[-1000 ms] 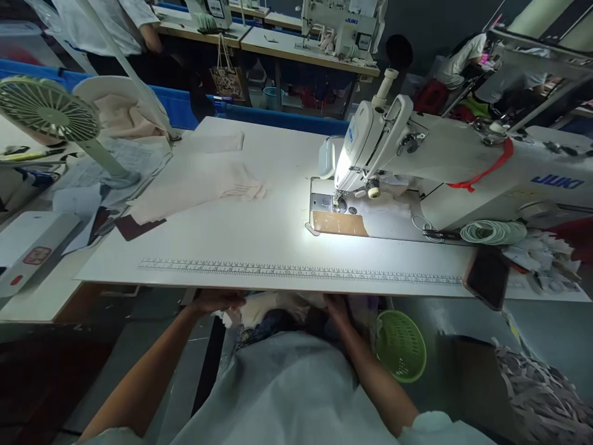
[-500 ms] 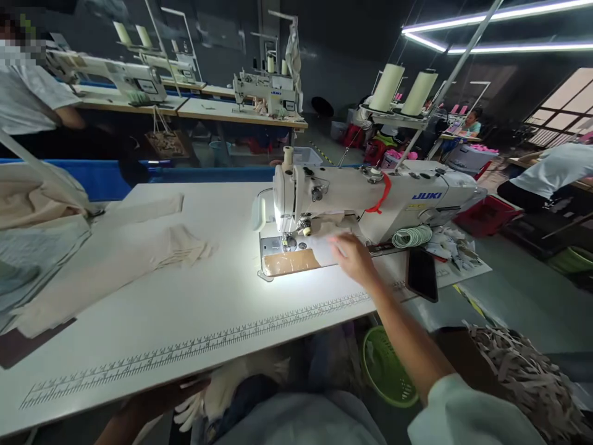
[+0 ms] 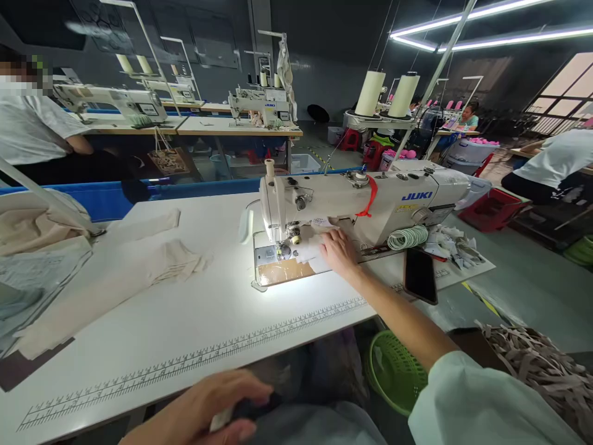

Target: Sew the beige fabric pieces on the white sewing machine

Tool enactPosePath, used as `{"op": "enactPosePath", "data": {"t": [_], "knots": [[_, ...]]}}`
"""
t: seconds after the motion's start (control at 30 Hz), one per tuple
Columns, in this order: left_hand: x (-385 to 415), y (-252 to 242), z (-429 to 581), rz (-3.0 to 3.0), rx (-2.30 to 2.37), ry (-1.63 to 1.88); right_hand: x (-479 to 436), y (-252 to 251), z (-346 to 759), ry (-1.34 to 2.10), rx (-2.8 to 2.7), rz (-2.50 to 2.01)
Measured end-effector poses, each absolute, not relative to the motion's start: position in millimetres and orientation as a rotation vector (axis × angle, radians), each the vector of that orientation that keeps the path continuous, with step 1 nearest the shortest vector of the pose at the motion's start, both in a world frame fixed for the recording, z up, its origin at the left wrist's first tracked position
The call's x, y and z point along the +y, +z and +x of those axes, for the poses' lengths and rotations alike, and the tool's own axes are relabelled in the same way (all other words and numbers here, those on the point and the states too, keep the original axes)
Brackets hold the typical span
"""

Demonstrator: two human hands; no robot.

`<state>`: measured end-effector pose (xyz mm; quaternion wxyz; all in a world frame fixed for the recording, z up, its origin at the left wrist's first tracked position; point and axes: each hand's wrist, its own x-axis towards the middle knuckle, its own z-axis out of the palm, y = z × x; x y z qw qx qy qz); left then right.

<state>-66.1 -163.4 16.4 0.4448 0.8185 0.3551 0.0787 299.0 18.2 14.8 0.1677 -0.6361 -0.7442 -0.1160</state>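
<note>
My right hand (image 3: 341, 252) lies on a pale piece of fabric (image 3: 309, 245) on the bed of a white sewing machine (image 3: 324, 201), its fingers resting flat on the cloth. The fabric lies just right of the presser foot (image 3: 282, 250), beneath the machine arm. Below the table's front edge, over my lap, is my left hand (image 3: 217, 405), with thumb and fingers apart. Something pale and something dark show between them, too blurred to name. Beige fabric pieces (image 3: 106, 290) spread across the left of the white tabletop (image 3: 222, 238).
A phone (image 3: 420, 276), a coil of pale green cord (image 3: 407, 237) and fabric scraps (image 3: 456, 245) lie at the table's right. A green basket (image 3: 393, 371) and a heap of strips (image 3: 546, 377) stand below. Thread cones (image 3: 370, 93) rise behind; a person (image 3: 34, 127) sits at the left.
My left hand has risen from the lap into fuller view. My right hand has come down from a raised pinch onto the fabric, which has moved closer to the presser foot.
</note>
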Motion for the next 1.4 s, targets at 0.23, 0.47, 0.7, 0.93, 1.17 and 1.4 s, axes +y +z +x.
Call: {"op": "enactPosePath", "data": {"t": [0.23,0.47,0.7,0.93,1.17,1.4], "knots": [[-58.3,47.2,70.6,2.326,0.832,0.783,17.0,12.5,309.7,-0.326,-2.084,-1.712],[12.7,17.2,136.9,2.398,1.469,0.685,23.5,6.6,317.4,-0.284,-2.132,-1.573],[13.8,24.0,144.7,2.290,1.629,0.665,23.6,11.5,333.6,-0.097,-2.030,-1.295],[5.9,39.6,142.0,2.112,1.579,0.665,22.7,15.1,341.1,0.181,-2.058,-1.212],[-15.4,41.8,54.5,2.104,1.642,0.557,25.2,10.3,343.3,0.157,-2.143,-1.316],[-17.9,46.0,-18.6,2.036,1.936,0.399,27.9,5.5,342.9,0.013,-2.166,-1.280]]}}
